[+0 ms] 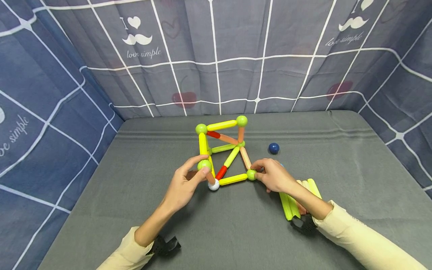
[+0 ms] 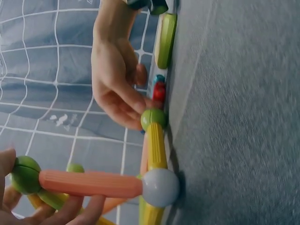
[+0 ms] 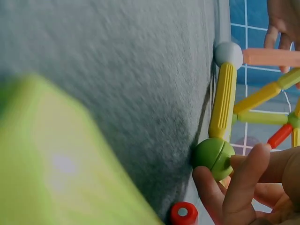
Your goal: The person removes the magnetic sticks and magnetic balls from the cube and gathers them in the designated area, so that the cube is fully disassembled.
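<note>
A frame of magnetic rods and balls stands mid-table. At its near left corner, my left hand (image 1: 183,185) pinches an upper green ball (image 1: 204,165). From that ball an orange rod (image 2: 91,183) runs down to a white ball (image 1: 214,185) at the table. My right hand (image 1: 275,175) pinches a lower green ball (image 3: 208,152) at the near right corner between thumb and finger. A yellow rod (image 1: 233,179) joins this ball to the white one. Behind, a yellow rod (image 1: 221,125) links two upper green balls. A red-and-green diagonal (image 1: 231,156) crosses the base.
A dark blue ball (image 1: 273,148) lies right of the frame. Light green rods (image 1: 289,206) and several others lie under my right forearm. A red rod end (image 3: 183,213) shows beside my right hand. Grey checked cloth (image 1: 236,82) stands behind and at both sides.
</note>
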`<state>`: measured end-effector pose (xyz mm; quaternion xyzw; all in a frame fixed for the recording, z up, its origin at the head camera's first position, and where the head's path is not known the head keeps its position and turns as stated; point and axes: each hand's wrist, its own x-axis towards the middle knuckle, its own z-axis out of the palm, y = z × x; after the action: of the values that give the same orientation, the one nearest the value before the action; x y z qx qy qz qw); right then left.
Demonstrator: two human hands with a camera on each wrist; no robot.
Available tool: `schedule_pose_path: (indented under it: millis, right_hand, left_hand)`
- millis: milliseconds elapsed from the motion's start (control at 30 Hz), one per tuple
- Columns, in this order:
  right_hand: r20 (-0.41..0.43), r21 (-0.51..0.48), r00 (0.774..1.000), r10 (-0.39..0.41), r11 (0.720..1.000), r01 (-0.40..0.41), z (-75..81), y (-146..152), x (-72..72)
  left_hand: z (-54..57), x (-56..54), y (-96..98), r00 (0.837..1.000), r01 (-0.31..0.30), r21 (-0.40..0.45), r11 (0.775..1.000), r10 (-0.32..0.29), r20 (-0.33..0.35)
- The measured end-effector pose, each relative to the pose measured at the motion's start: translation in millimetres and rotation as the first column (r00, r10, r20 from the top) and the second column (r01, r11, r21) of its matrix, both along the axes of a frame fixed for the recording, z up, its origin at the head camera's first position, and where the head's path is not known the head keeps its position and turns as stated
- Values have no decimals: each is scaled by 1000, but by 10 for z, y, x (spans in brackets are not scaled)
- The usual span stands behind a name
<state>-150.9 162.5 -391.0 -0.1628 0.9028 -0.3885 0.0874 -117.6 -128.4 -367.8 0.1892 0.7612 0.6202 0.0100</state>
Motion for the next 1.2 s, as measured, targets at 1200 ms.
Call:
schedule_pose_path:
  millis: [1200]
  right_hand:
    - [-211,-267,975,70,955,-126,631,-653,436]
  left_hand:
    - [150,-215,-209,974,-194,-264,945,154,-165]
